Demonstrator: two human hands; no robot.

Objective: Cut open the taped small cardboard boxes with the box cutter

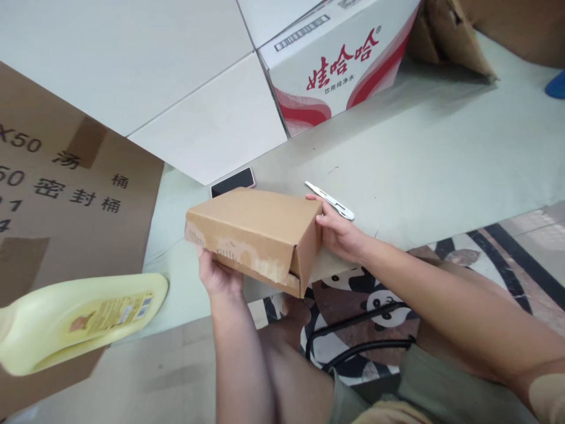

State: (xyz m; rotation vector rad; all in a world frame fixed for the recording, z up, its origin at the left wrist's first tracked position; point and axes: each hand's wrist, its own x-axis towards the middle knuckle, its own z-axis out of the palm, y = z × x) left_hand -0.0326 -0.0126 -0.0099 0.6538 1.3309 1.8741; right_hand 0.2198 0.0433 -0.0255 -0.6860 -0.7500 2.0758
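Note:
A flat brown cardboard mailer box (258, 227) is lifted above the floor between both hands. My left hand (216, 274) grips its near left underside, fingers hidden beneath it. My right hand (338, 232) clasps the right end, thumb on top. Torn tape marks run along the box's front edge. The lid looks closed.
A black phone (233, 182) lies just behind the box, and a white cutter (330, 201) to its right. A pale yellow bottle (77, 321) lies on brown cardboard (66, 194) at left. A red-and-white carton (335, 56) stands behind. A panda stool (375, 306) is below my knees.

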